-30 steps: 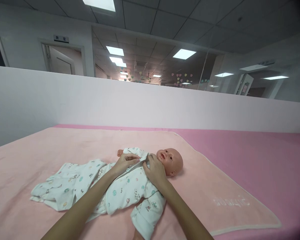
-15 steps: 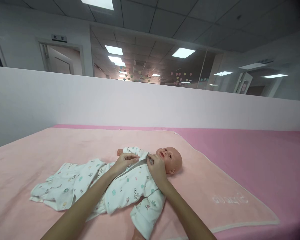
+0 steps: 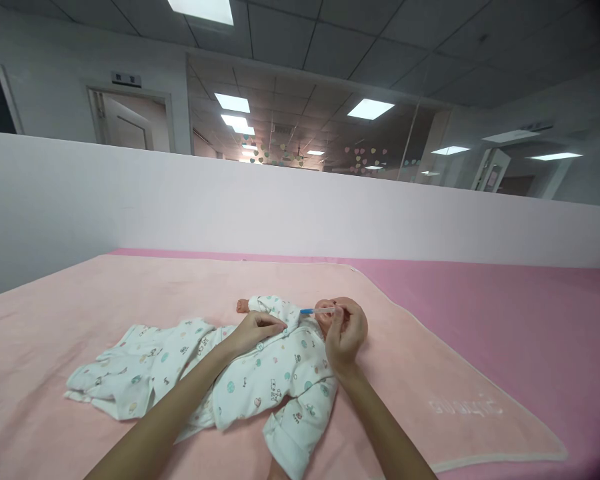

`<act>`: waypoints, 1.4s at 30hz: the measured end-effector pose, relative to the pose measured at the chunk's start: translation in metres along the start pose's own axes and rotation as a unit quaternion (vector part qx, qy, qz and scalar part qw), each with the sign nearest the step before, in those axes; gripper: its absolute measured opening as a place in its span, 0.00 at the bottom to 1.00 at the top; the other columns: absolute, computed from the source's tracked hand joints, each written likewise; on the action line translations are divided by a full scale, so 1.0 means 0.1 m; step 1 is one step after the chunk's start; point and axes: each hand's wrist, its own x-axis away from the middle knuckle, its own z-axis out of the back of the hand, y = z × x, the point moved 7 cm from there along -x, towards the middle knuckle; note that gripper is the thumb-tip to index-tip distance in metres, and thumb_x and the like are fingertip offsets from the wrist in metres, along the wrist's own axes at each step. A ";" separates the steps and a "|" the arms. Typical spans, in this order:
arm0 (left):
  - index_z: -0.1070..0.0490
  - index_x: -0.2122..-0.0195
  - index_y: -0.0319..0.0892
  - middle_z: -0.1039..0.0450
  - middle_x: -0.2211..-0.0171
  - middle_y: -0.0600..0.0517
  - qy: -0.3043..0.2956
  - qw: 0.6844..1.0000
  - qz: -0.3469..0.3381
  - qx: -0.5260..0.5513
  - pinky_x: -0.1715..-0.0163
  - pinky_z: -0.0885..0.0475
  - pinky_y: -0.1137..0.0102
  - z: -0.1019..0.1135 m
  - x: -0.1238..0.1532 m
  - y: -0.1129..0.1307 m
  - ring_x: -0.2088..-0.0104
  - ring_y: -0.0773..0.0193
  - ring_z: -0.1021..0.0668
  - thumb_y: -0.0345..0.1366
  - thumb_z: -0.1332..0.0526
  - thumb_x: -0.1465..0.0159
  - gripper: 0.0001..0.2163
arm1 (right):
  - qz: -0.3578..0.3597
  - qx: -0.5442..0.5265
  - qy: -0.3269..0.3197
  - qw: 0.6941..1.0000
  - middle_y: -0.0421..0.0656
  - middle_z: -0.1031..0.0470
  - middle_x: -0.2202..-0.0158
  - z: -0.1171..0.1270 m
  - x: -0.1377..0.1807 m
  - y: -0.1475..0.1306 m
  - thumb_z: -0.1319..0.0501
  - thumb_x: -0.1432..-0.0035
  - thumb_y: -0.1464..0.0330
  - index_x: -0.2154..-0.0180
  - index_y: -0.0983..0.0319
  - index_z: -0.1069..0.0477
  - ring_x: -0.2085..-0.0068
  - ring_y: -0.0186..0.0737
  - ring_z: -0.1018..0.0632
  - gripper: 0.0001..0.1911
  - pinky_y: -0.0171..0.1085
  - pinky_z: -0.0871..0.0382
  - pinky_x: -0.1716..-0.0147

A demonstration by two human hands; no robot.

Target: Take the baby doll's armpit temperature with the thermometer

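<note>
Doll (image 3: pixel 280 363) lies face-up mid-blanket (image 3: pixel 430 373), head toward 3 o'clock. Right hand (image 3: pixel 345 333) pinches a thin blue-tipped stick (image 3: pixel 316 311) above the face; left hand (image 3: pixel 253 330) presses the romper (image 3: pixel 275 367) collar, steadying it.

Right hand (image 3: pixel 347 332) lifted thermometer (image 3: pixel 318 311) from collar.

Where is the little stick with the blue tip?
The thin stick with the blue tip is near the middle of the head view, pinched in the right hand, just above the doll's white printed romper at its collar.
</note>
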 end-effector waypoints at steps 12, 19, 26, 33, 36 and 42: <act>0.27 0.58 0.41 0.30 0.66 0.49 -0.015 0.982 0.038 0.184 0.57 0.36 0.68 0.14 0.04 -0.16 0.61 0.62 0.29 0.40 0.33 0.50 0.18 | -0.301 -0.255 -0.098 0.914 0.30 0.43 0.84 -0.46 0.43 0.12 0.48 0.43 0.58 0.70 0.60 0.40 0.87 0.26 0.40 0.12 0.28 0.46 0.89; 0.27 0.60 0.42 0.29 0.60 0.48 -0.012 0.982 0.029 0.186 0.58 0.36 0.68 0.13 0.02 -0.17 0.57 0.60 0.29 0.36 0.32 0.53 0.17 | -0.335 -0.266 -0.063 0.902 0.33 0.37 0.82 -0.44 0.40 0.23 0.43 0.47 0.58 0.72 0.61 0.39 0.87 0.26 0.36 0.13 0.28 0.43 0.91; 0.28 0.62 0.41 0.31 0.62 0.50 0.076 0.955 0.038 0.285 0.61 0.34 0.72 0.26 -0.04 -0.26 0.65 0.68 0.28 0.34 0.31 0.52 0.15 | -0.352 -0.272 -0.111 0.889 0.33 0.35 0.87 -0.51 0.46 0.23 0.41 0.49 0.59 0.73 0.62 0.38 0.88 0.27 0.35 0.13 0.27 0.42 0.89; 0.27 0.62 0.41 0.30 0.61 0.50 0.033 0.969 0.042 0.243 0.61 0.35 0.72 0.22 -0.01 -0.22 0.63 0.66 0.29 0.39 0.34 0.49 0.14 | -0.371 -0.287 -0.130 0.873 0.36 0.32 0.84 -0.55 0.47 0.24 0.39 0.51 0.59 0.74 0.63 0.37 0.88 0.27 0.35 0.14 0.27 0.43 0.90; 0.27 0.61 0.42 0.31 0.60 0.49 0.007 0.976 0.031 0.216 0.62 0.36 0.72 0.19 0.02 -0.18 0.60 0.64 0.30 0.35 0.33 0.52 0.16 | -0.384 -0.291 -0.130 0.867 0.36 0.31 0.83 -0.54 0.47 0.26 0.38 0.52 0.59 0.74 0.63 0.37 0.88 0.27 0.35 0.14 0.27 0.43 0.90; 0.27 0.62 0.43 0.32 0.61 0.50 0.025 0.963 0.035 0.264 0.60 0.36 0.73 0.22 0.03 -0.16 0.58 0.63 0.31 0.36 0.33 0.52 0.15 | -0.388 -0.295 -0.129 0.864 0.37 0.30 0.82 -0.57 0.49 0.28 0.38 0.52 0.60 0.74 0.63 0.37 0.88 0.26 0.35 0.14 0.27 0.44 0.90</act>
